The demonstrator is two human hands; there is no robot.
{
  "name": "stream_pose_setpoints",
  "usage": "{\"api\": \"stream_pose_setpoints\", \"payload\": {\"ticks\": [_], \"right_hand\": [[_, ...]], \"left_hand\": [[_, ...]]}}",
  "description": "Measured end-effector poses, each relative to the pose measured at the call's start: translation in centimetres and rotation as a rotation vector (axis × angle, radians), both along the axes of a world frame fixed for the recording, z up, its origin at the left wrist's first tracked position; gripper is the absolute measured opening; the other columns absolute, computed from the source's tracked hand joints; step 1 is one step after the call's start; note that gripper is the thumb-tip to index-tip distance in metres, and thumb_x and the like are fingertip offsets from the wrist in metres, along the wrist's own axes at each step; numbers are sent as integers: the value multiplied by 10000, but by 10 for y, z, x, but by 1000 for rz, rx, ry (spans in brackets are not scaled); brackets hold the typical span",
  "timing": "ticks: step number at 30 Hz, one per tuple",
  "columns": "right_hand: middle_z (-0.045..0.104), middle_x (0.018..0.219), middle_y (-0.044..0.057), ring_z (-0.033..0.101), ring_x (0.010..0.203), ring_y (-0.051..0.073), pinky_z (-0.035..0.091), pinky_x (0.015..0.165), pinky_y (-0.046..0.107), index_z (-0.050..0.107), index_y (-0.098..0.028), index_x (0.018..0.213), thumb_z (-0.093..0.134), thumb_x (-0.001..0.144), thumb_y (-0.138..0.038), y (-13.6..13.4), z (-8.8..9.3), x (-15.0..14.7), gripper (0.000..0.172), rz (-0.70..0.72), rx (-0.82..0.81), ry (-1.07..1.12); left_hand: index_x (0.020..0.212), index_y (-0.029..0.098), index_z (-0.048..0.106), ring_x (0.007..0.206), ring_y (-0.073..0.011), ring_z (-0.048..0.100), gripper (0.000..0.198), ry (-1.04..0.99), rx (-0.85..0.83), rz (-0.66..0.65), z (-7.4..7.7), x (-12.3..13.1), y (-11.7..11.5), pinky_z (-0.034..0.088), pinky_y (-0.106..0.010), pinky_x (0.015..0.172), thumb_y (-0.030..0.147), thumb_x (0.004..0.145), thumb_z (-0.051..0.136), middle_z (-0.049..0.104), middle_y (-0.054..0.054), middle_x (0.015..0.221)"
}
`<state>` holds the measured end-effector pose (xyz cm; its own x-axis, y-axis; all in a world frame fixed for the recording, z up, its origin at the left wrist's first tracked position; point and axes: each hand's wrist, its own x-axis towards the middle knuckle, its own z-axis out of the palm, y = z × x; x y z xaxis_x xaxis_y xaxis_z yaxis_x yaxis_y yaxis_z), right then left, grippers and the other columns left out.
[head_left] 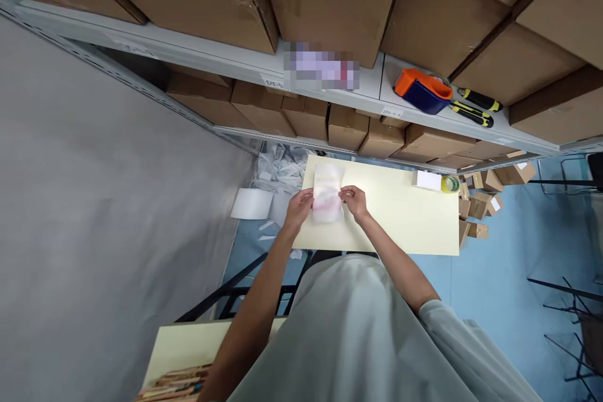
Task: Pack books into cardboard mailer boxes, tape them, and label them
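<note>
A whitish translucent packet with a pinkish tint (328, 195) is at the left part of the pale yellow table (396, 213). It looks like something wrapped in thin foam or plastic, and what is inside cannot be made out. My left hand (300, 206) grips its left edge, thumb and fingers pinched together. On the opposite side, my right hand (354, 200) pinches the right edge. Both hands hold the packet just above or on the tabletop; I cannot tell which.
A white box (426, 179) and a roll of tape (450, 184) sit at the table's right end. Small cartons (479, 204) lie beyond it on the floor. White scraps (281, 166) and a white roll (252, 203) are at left. Shelves (367, 85) with boxes, a tape dispenser (423, 90) and cutters (472, 114) rise ahead.
</note>
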<state>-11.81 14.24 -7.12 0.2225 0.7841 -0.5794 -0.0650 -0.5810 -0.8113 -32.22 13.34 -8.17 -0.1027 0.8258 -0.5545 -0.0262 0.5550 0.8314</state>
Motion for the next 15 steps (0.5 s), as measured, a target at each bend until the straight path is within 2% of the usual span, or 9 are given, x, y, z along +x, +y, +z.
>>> {"api": "stream_pose_setpoints", "payload": {"ticks": [4, 8, 12, 15], "right_hand": [[730, 757, -5, 630, 714, 154, 551, 690, 287, 723, -213, 783, 823, 667, -375, 28, -35, -29, 223, -60, -59, -33], [686, 688, -17, 590, 647, 144, 532, 656, 298, 697, -213, 742, 775, 665, -334, 46, -64, -49, 163, -107, -127, -59], [647, 628, -25, 593, 618, 153, 555, 662, 327, 677, -216, 730, 779, 648, -314, 55, -81, -61, 163, -125, -176, -46], [665, 660, -24, 634, 667, 160, 585, 712, 336, 682, -217, 753, 774, 652, -335, 56, -82, -63, 181, -130, -175, -27]], "left_hand": [[1069, 164, 760, 1100, -294, 765, 391, 115, -4, 15, -38, -12, 30, 617, -438, 992, 334, 718, 742, 821, -144, 1109], [1029, 190, 781, 1059, -299, 776, 335, 156, -25, 5, -65, -16, 46, 607, -449, 1017, 249, 706, 719, 832, -109, 1066], [1090, 197, 788, 912, -277, 786, 373, 177, -70, -27, -84, -19, 52, 630, -410, 912, 279, 728, 747, 817, -59, 917], [1138, 204, 784, 937, -292, 791, 406, 180, -85, -31, -88, -22, 54, 627, -425, 924, 305, 745, 781, 799, -50, 875]]}}
